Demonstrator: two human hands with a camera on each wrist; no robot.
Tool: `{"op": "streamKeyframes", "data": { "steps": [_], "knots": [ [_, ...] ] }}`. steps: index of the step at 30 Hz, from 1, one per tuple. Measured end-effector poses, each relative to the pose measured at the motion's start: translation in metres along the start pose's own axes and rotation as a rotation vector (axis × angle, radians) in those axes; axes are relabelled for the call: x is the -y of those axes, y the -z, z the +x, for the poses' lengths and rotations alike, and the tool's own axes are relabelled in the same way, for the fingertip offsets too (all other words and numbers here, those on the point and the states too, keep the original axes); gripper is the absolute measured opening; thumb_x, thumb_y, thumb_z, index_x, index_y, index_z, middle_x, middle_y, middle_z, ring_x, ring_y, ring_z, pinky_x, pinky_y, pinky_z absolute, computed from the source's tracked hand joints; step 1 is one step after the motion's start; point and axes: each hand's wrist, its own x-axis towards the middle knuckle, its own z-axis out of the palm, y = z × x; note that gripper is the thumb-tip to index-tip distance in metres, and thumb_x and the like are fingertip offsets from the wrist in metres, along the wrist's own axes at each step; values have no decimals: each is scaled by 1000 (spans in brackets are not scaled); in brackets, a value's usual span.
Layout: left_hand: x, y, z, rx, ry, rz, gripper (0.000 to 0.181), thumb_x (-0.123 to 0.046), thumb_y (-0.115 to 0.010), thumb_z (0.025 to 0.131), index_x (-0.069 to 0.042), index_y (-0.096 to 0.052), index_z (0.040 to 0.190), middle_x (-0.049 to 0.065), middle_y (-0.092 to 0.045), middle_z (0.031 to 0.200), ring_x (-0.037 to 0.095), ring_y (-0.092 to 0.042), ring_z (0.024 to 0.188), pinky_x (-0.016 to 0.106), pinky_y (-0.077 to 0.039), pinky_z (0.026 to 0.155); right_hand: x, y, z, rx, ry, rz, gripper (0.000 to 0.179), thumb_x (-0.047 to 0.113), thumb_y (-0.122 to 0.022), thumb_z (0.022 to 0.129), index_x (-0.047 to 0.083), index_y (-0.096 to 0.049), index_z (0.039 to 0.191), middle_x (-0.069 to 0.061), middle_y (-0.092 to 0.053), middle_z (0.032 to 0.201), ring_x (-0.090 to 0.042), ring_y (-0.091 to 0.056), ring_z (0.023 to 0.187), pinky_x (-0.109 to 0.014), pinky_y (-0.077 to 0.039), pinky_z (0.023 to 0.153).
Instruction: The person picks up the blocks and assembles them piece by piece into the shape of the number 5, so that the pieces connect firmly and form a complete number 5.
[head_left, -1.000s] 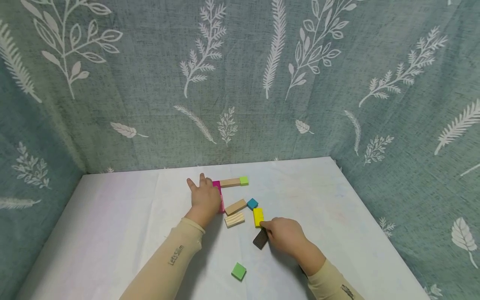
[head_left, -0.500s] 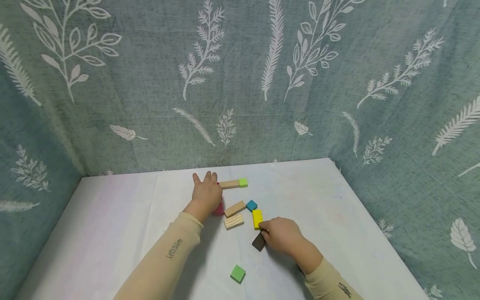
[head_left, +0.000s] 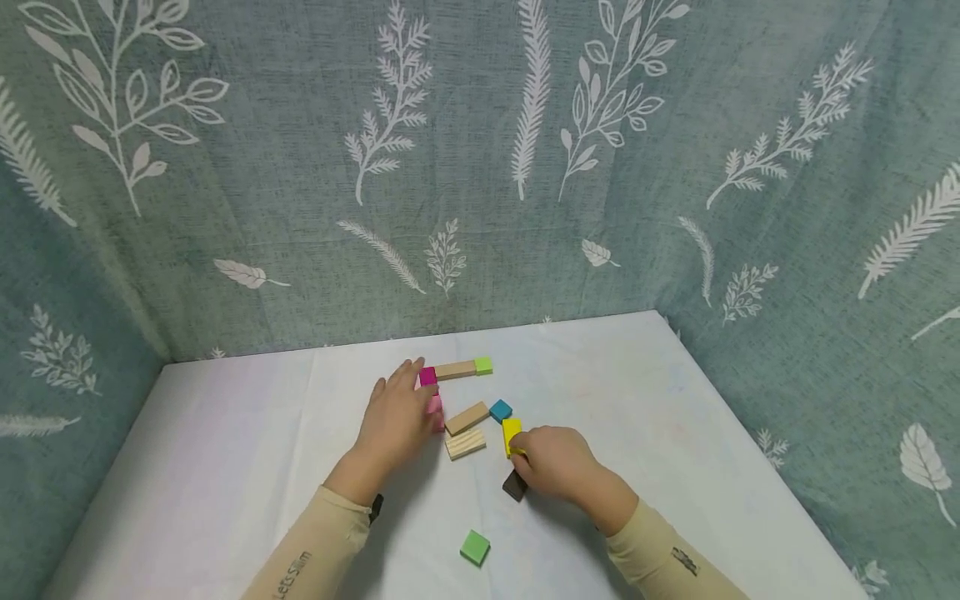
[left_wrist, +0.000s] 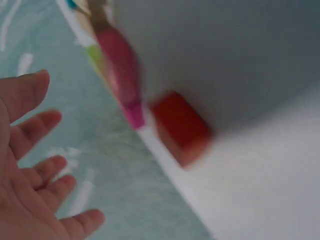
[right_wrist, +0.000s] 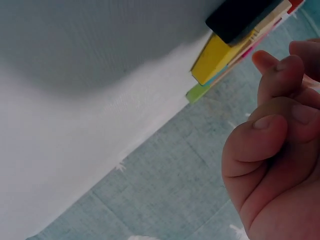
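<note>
My left hand (head_left: 397,419) is beside a column of pink blocks (head_left: 434,404), partly overlapping it. In the left wrist view its fingers are spread and hold nothing, and a red block (left_wrist: 181,129) lies on the white cloth near the pink ones; the hand hides that red block in the head view. Over the lower end of a yellow block (head_left: 510,428) are the fingertips of my right hand (head_left: 562,465). In the right wrist view most of its fingers are curled in, with nothing seen between them. A dark block (head_left: 514,486) lies just below the right fingertips.
Behind, a long wooden block (head_left: 456,371) ends at a light green block (head_left: 483,366). A plain wooden block (head_left: 467,418), a striped-grain block (head_left: 466,444) and a blue block (head_left: 501,410) lie between the hands. Nearer is a green block (head_left: 475,547). Patterned curtains (head_left: 315,167) surround the table.
My left hand has drawn back leftward from the pink blocks, uncovering more of them. My right hand has shifted slightly left, its fingertips now over the yellow block's lower end.
</note>
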Motion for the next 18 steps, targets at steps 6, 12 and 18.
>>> {"op": "streamKeyframes", "data": {
  "steps": [6, 12, 18],
  "knots": [
    [24, -10, 11, 127, 135, -32, 56, -37, -74, 90, -8, -62, 138, 22, -40, 157, 42, -34, 148, 69, -32, 112, 2, -2, -1, -7, -5, 36, 11, 25, -66, 94, 20, -76, 97, 9, -67, 78, -6, -49, 62, -27, -42, 54],
    [27, -18, 19, 190, 161, -16, 50, -40, -70, 94, -14, -65, 136, 22, -42, 156, 41, -35, 148, 68, -32, 114, -3, -9, -5, -34, 22, 56, 15, 26, -67, 93, 20, -77, 103, 7, -75, 88, -4, -60, 70, -25, -47, 58],
    [25, -22, 26, 163, 131, 28, 41, -41, -69, 94, -16, -73, 126, 20, -49, 152, 40, -39, 146, 68, -35, 112, -10, -12, -6, -72, 28, 46, 11, 26, -68, 93, 22, -77, 98, 9, -72, 83, -2, -54, 64, -24, -43, 53]
  ]
}}
